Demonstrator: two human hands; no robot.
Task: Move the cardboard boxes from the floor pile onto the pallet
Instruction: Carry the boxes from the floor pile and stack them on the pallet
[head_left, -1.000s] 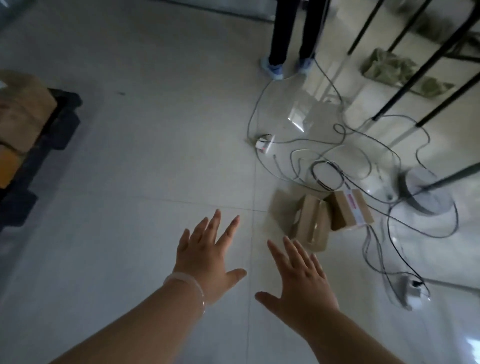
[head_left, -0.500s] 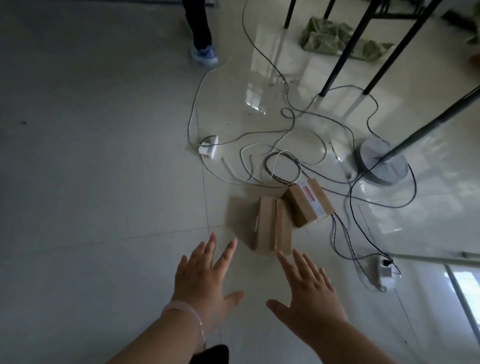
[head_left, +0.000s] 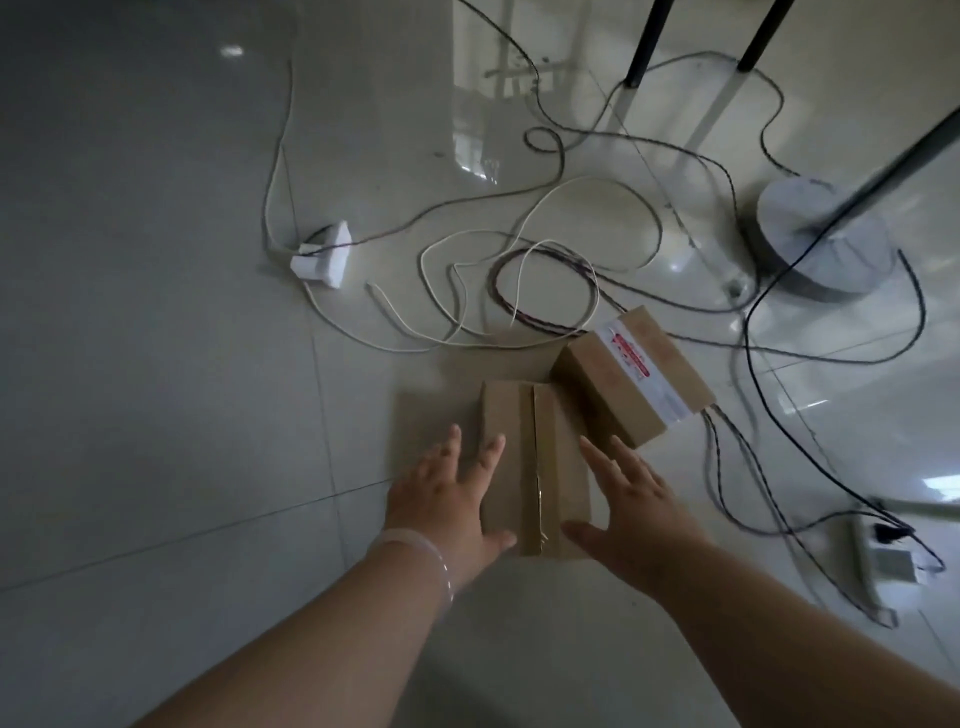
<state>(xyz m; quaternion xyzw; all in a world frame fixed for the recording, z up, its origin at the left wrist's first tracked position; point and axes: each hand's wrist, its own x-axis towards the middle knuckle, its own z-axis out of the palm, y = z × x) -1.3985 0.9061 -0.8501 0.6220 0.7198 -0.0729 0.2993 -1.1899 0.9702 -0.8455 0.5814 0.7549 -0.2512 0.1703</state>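
- Plainly, the two hands bracket one box: the left hand (head_left: 447, 499) lies along the left flank of the nearer cardboard box (head_left: 535, 457) and the right hand (head_left: 634, 514) along its right flank. That placement suits squeezing the box between two palms to lift it.
- Both sets of fingers are straight and spread, curled round nothing. Whether the palms already press the cardboard, I cannot tell.
- The nearer cardboard box lies on the tiled floor (head_left: 156, 364) with its taped seam up and its long side pointing away from the person, so both long flanks are easy to reach.
- A labelled box (head_left: 634, 374), with a red-and-white strip across its top, sits just beyond and to the right, turned at an angle. Its near corner is close to the right hand's fingertips.
- No pallet is in view and both boxes are on the floor, so I judge this to be the very start of a pick-up.
- Loose cables (head_left: 496, 283) loop just behind the boxes, and some run past the labelled box's far and right sides. The nearer box looks free of them, which makes it the sensible one to take first.
- A white power strip (head_left: 322, 257) and a round stand base (head_left: 821, 244) lie well apart from the hands, out of the way of a straight lift.
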